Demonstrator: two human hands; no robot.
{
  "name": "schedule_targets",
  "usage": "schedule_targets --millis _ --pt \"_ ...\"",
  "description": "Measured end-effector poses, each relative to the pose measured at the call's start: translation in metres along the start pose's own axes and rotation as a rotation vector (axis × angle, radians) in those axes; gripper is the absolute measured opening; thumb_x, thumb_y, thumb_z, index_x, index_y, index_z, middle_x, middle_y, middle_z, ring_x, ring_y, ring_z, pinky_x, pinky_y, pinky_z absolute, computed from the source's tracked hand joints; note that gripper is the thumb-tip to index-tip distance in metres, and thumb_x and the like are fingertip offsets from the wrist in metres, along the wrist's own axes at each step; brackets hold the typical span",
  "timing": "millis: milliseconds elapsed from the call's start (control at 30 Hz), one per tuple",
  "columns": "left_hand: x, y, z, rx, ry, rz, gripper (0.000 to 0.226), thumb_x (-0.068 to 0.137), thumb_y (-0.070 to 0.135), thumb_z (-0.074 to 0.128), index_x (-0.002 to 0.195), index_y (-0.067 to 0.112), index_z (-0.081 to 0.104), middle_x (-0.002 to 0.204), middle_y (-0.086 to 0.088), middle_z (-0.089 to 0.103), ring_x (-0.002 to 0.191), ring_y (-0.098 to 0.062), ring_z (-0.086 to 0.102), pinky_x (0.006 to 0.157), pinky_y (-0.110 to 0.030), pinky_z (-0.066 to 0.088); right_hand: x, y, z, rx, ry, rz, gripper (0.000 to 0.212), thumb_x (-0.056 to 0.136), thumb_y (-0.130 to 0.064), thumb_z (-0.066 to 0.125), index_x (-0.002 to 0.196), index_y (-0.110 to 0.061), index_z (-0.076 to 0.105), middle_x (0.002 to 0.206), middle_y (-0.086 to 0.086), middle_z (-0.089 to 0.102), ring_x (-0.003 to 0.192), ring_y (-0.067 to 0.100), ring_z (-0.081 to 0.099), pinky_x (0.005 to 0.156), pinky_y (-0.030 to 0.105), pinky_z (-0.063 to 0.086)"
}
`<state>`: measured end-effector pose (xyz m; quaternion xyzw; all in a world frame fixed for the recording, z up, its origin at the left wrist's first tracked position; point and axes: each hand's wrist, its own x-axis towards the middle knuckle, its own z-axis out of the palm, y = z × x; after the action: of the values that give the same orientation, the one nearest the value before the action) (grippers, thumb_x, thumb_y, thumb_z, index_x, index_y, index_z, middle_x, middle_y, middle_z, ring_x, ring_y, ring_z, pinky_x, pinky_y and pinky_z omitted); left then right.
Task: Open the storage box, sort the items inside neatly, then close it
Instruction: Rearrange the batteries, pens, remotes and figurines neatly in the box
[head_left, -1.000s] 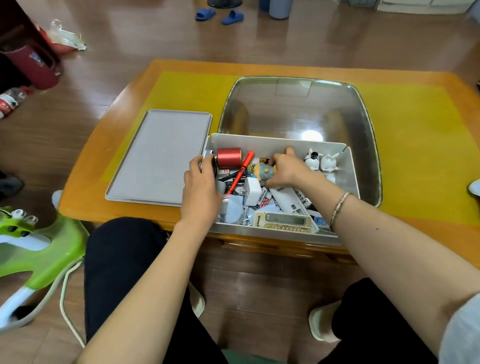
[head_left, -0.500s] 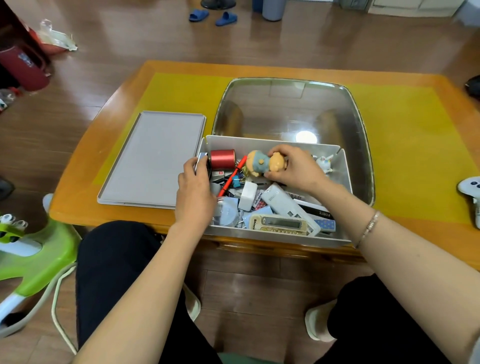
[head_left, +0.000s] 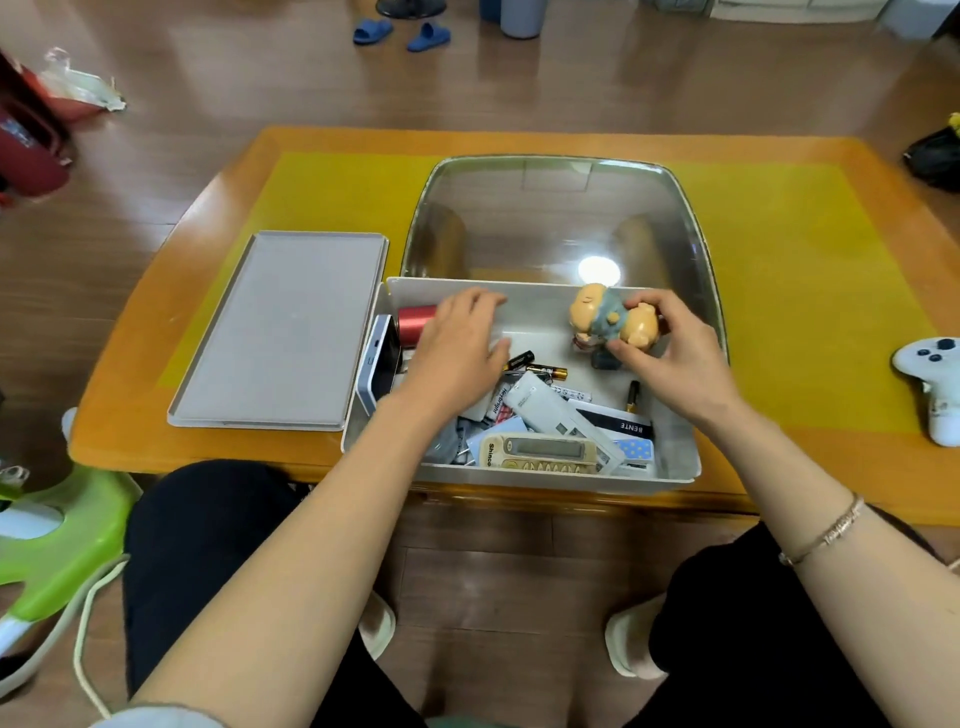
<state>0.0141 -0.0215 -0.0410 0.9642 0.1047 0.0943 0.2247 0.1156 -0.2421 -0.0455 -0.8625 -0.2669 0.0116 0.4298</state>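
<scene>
We pinch the figurine (head_left: 613, 322) in our right hand (head_left: 670, 353) toward the storage box (head_left: 519, 480) back corner, left hand (head_left: 460, 345) fingers loosely spread, clearing clutter.

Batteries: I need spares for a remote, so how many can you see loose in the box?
2 for certain: a black battery beside the left hand, a gold-tipped battery next to it. More may hide under clutter.

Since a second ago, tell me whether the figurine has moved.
Yes. The figurine, held in the right hand, has moved rightward, away from the red spool.
</scene>
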Motion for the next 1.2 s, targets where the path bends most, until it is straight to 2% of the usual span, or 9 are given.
schedule_targets --millis 133,300,467,633,833,933,1000,1100,1200 --pt "0.031 0.01 0.02 0.129 -0.374 -0.015 0.072 0.09 0.057 0.05 0.148 0.02 0.026 0.155 -0.008 0.025 0.14 -0.031 0.024 0.114 -0.047 0.023 -0.007 0.012 0.011 0.06 -0.013 0.024 0.035 0.081 -0.023 0.071 0.106 -0.033 0.049 0.098 -0.006 0.059 0.086 0.014 0.056 0.072 0.027 0.043" --pt "0.042 0.006 0.033 0.32 -0.589 -0.042 0.083 0.077 0.081 0.042 0.143 0.032 0.037 0.148 -0.009 0.032 0.135 -0.036 0.027 0.114 -0.05 0.015 -0.006 0.018 0.015 0.012 -0.009 0.01 0.035 0.085 -0.025 0.068 0.109 -0.032 0.044 0.105 -0.003 0.056 0.092 0.018 0.053 0.074 0.029 0.037" --pt "0.035 0.005 0.037 0.319 -0.619 0.027 0.081 0.064 0.09 0.044 0.129 0.043 0.046 0.13 -0.008 0.043 0.128 -0.031 0.028 0.112 -0.053 0.012 -0.005 0.023 0.017 -0.053 -0.018 -0.006 0.036 0.085 -0.025 0.066 0.114 -0.027 0.045 0.107 -0.006 0.054 0.096 0.018 0.052 0.075 0.029 0.035" --pt "0.016 0.001 0.034 0.243 -0.585 0.148 0.081 0.067 0.087 0.046 0.127 0.033 0.049 0.116 -0.004 0.051 0.113 -0.026 0.043 0.089 -0.042 0.033 -0.003 0.026 0.018 -0.096 -0.032 -0.016 0.037 0.085 -0.024 0.066 0.115 -0.023 0.045 0.111 -0.002 0.054 0.1 0.02 0.052 0.078 0.029 0.036" --pt "0.006 0.0 0.031 0.08 -0.544 0.181 0.063 0.078 0.078 0.046 0.122 0.035 0.058 0.103 0.005 0.051 0.106 -0.019 0.045 0.08 -0.035 0.034 -0.003 0.026 0.018 -0.087 -0.019 -0.027 0.036 0.085 -0.025 0.065 0.114 -0.025 0.044 0.107 -0.008 0.051 0.097 0.017 0.051 0.076 0.029 0.035" --pt "0.01 0.003 0.035 0.073 -0.43 0.188 0.054 0.081 0.072 0.046 0.119 0.037 0.06 0.119 0.003 0.05 0.117 -0.021 0.039 0.091 -0.038 0.03 -0.003 0.026 0.018 -0.081 -0.009 -0.037 0.036 0.085 -0.025 0.065 0.114 -0.024 0.045 0.105 -0.008 0.05 0.094 0.017 0.05 0.075 0.029 0.035" --pt "0.014 0.004 0.038 0.114 -0.407 0.159 0.062 0.083 0.073 0.042 0.13 0.034 0.052 0.137 -0.001 0.043 0.13 -0.025 0.031 0.103 -0.042 0.026 -0.003 0.025 0.018 -0.077 -0.011 -0.037 0.035 0.085 -0.025 0.065 0.113 -0.024 0.044 0.105 -0.008 0.05 0.094 0.016 0.05 0.075 0.03 0.035" --pt "0.023 0.007 0.042 0.212 -0.482 0.08 0.077 0.084 0.078 0.028 0.146 0.032 0.033 0.158 -0.007 0.018 0.145 -0.03 0.009 0.116 -0.047 0.007 -0.003 0.025 0.018 -0.073 -0.019 -0.035 0.035 0.085 -0.025 0.065 0.113 -0.026 0.044 0.105 -0.008 0.051 0.095 0.016 0.05 0.075 0.03 0.035" --pt "0.031 0.012 0.043 0.287 -0.616 -0.057 0.09 0.078 0.086 0.015 0.151 0.032 0.02 0.161 -0.011 0.001 0.146 -0.037 -0.005 0.116 -0.049 0.001 -0.003 0.025 0.017 -0.081 -0.02 -0.036 0.036 0.086 -0.024 0.065 0.114 -0.024 0.044 0.105 -0.006 0.052 0.095 0.017 0.051 0.075 0.03 0.037"
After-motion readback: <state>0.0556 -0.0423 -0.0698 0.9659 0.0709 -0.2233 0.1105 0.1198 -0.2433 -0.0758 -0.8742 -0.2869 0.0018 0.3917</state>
